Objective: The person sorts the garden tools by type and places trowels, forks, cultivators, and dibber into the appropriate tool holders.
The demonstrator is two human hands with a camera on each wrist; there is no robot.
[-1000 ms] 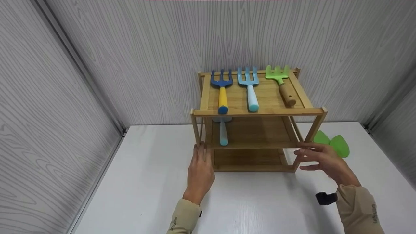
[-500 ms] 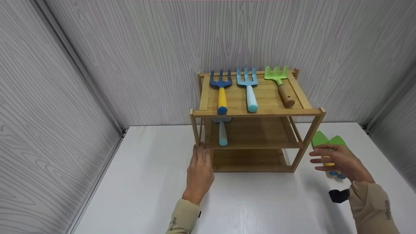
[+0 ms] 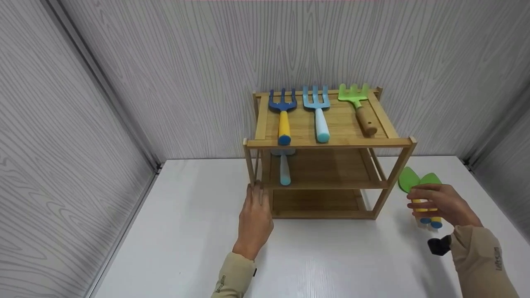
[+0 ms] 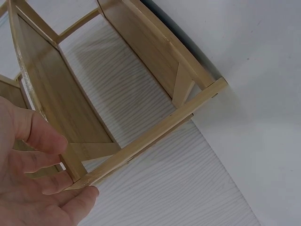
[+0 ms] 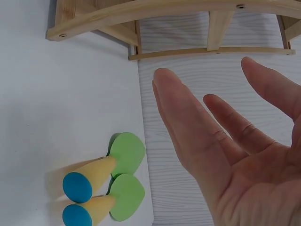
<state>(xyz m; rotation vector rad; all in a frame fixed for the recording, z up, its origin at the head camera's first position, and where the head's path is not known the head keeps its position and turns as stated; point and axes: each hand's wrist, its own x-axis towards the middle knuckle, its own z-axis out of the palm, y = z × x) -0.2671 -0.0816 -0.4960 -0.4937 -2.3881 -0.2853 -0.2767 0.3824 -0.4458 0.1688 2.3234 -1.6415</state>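
A three-tier wooden rack (image 3: 331, 142) stands against the back wall. At the front left corner of its middle shelf, my left hand (image 3: 254, 221) holds the frame; in the left wrist view, thumb and fingers lie around the corner post (image 4: 73, 165). My right hand (image 3: 443, 203) hovers to the right of the rack with fingers apart and nothing in them. Below it, two small trowels with green blades (image 5: 127, 153) and yellow, blue-ended handles (image 5: 89, 181) lie side by side on the table. In the head view the hand partly hides those handles.
On the top shelf lie a navy hand fork with a yellow handle (image 3: 284, 124), a light-blue fork (image 3: 321, 122) and a green one with a wooden handle (image 3: 365, 120). A pale-blue-handled tool (image 3: 285, 169) lies on the middle shelf. Wood-grain walls enclose the white table (image 3: 198, 231).
My right hand has left the rack's right front post and moved right, over the trowels, uncovering the post. My left hand stays at the left corner.
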